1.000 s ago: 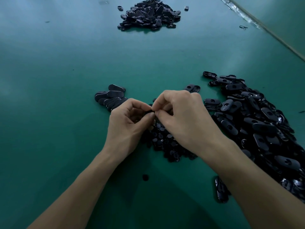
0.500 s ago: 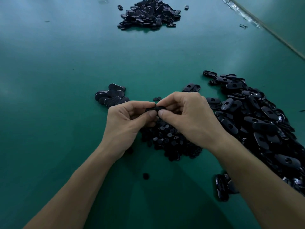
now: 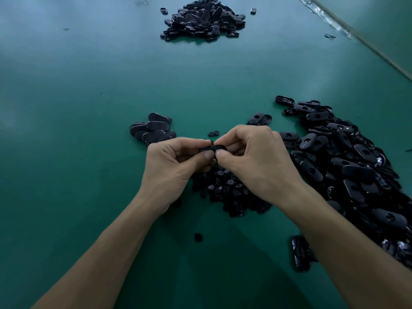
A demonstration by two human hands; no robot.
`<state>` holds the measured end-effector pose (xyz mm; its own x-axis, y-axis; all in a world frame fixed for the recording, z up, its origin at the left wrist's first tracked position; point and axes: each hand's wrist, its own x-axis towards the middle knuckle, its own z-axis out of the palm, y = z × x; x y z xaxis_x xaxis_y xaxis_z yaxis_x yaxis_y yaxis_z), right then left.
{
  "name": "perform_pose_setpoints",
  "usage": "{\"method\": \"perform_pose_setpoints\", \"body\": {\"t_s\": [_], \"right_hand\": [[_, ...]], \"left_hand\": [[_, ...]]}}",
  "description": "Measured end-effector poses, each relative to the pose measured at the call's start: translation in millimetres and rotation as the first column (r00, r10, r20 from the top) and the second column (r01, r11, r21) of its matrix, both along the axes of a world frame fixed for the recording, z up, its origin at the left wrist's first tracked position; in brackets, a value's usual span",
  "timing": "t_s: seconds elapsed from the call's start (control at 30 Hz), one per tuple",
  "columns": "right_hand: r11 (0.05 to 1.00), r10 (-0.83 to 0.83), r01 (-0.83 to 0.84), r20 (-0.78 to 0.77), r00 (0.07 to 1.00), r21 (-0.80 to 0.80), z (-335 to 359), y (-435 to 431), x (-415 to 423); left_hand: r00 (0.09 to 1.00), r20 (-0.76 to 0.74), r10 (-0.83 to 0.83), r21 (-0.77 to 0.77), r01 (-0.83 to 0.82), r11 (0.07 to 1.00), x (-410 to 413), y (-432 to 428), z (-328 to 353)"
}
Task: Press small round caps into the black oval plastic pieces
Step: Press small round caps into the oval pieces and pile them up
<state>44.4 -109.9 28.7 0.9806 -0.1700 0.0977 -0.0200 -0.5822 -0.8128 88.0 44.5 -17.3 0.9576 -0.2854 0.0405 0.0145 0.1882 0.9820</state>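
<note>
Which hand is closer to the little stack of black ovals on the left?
Left. The left hand is right next to the stack, which lies just beyond it. The right hand is farther off, on the left hand's other side.

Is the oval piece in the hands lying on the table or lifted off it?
Lifted. The left hand and right hand pinch the oval piece above the round caps.

Left hand (image 3: 171, 161) and right hand (image 3: 256, 159) pinch black oval piece (image 3: 211, 149) above cap pile (image 3: 227, 186), green table (image 3: 89, 108).
</note>
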Motion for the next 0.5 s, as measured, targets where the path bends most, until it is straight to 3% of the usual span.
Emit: {"method": "perform_pose_setpoints", "body": {"t_s": [0.2,0.5], "right_hand": [[0.994,0.106,-0.106,-0.006,0.994,-0.024,6,-11,2],[0.997,0.067,-0.067,0.009,0.998,-0.029,4,-7,3]], "left_hand": [[1.000,-0.016,-0.013,-0.026,0.012,1.000,0,1,2],[0.999,-0.028,-0.026,-0.018,0.025,1.000,0,-1,3]]}}
